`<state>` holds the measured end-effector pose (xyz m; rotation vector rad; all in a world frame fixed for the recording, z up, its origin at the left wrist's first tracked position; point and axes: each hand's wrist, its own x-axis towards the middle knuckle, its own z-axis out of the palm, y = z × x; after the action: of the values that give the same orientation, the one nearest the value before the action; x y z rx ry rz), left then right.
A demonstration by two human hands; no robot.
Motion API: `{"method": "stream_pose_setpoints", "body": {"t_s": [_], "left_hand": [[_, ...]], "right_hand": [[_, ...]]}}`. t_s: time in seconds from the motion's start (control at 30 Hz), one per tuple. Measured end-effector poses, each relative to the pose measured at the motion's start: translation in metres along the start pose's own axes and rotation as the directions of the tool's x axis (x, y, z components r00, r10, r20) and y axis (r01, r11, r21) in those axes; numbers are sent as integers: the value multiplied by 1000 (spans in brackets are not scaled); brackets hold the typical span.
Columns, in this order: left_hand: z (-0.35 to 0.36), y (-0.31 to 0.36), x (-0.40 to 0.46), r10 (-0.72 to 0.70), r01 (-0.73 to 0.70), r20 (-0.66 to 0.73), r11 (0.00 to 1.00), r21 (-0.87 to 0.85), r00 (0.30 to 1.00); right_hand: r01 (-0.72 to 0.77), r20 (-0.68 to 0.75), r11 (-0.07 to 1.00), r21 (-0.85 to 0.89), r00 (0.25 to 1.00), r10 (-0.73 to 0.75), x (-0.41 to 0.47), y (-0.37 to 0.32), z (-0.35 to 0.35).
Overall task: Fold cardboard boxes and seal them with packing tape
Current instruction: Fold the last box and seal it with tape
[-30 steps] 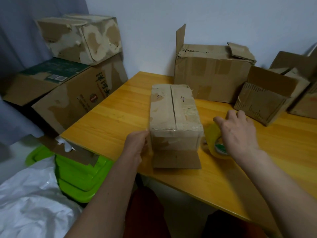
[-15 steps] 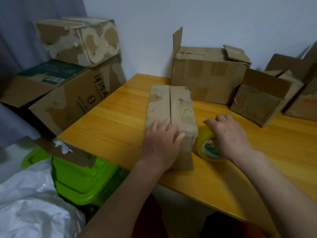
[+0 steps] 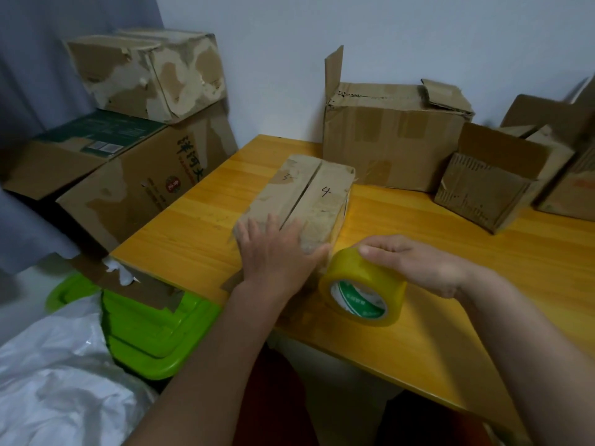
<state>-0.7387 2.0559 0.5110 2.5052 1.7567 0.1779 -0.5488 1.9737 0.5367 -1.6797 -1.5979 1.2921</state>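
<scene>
The left hand point(image 3: 277, 252), flat and open, now presses the near flaps of the long brown cardboard box point(image 3: 302, 201) mid-table; the right hand point(image 3: 415, 262) has lifted the yellow packing-tape roll point(image 3: 363, 286) just right of it, so sealing looks imminent.

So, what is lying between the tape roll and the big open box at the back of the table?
In the head view, the right hand rests on top of the tape roll. Beyond it lies only bare table up to the big open box.
</scene>
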Motion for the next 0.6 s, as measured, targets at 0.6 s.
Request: {"method": "stream_pose_setpoints", "body": {"t_s": [0.6], "left_hand": [[-1,-24,-35,111,-111,55,994,-11,992]], "right_hand": [[-257,-384,741,-620,923,-1,35,89,-19]]}}
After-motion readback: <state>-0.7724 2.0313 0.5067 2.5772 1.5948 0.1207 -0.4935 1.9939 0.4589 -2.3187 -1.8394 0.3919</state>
